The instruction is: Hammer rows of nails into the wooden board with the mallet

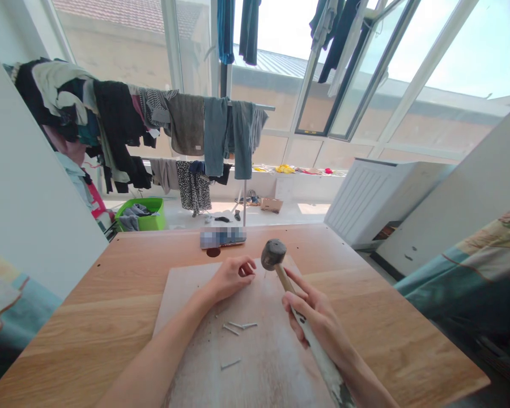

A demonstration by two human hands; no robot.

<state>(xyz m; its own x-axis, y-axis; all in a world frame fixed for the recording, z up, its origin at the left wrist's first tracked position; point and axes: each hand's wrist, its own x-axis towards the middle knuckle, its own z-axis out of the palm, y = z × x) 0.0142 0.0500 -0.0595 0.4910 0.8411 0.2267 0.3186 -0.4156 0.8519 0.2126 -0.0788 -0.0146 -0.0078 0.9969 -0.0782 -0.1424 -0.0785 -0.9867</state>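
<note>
My right hand [312, 317] is wrapped round the wooden handle of a mallet with a dark grey head [273, 254]. The head hangs just above the far part of a pale board [187, 289] lying on the wooden table [123, 306]. A small nail [264, 275] appears to stand upright right under the head. My left hand [233, 276] rests on the board just left of that nail, fingers curled, thumb and fingertips close together. Several loose nails [238, 326] lie on the board nearer to me.
A phone-like object [222, 237] lies at the table's far edge beside a dark round hole [213, 252]. Beyond stand a rack hung with clothes [187, 130], a green basket [142, 214] and a white ribbed cabinet [365, 198]. White panels flank both sides.
</note>
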